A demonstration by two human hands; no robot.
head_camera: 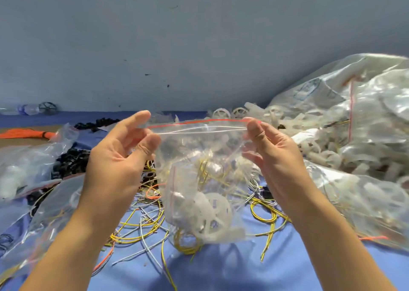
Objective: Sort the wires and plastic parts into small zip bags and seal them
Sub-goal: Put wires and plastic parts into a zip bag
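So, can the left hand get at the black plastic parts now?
Probably not yet: the left hand pinches a top corner of the zip bag. The black parts lie uncovered just beside it, so letting go should free the way.

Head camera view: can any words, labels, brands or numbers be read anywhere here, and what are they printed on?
The blue print on the large clear bag at right: too blurred to read.
The small zip bag pinched by the left hand and the right hand: only a red strip along its top, no words.
Nothing else shows readable text.
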